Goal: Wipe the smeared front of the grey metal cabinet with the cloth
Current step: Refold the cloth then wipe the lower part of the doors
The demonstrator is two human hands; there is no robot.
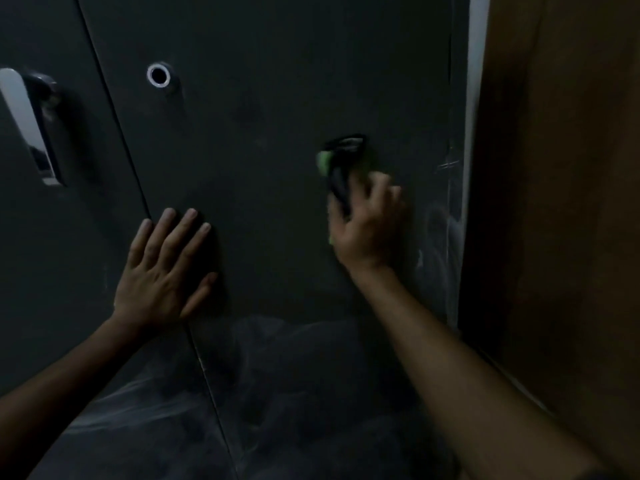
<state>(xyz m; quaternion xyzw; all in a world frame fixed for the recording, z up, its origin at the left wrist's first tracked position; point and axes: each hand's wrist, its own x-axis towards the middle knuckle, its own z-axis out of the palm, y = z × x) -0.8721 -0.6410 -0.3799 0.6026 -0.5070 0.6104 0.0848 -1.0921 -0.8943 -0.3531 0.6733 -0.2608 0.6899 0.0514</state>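
Right hand [367,223] clutches the green-and-dark cloth [337,168], pressing it on the grey cabinet door [263,150]. Pale smears [284,358] lie toward six o'clock of it, more streaks at three; this hand is nearer both. Left hand [166,271] lies spread flat at nine. Dim light blurs the cloth's folds.

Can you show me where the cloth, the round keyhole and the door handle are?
cloth [337,178], head view, on its dark fold above the right hand
keyhole [159,75], head view, on its dark centre
handle [24,116], head view, on its pale plate
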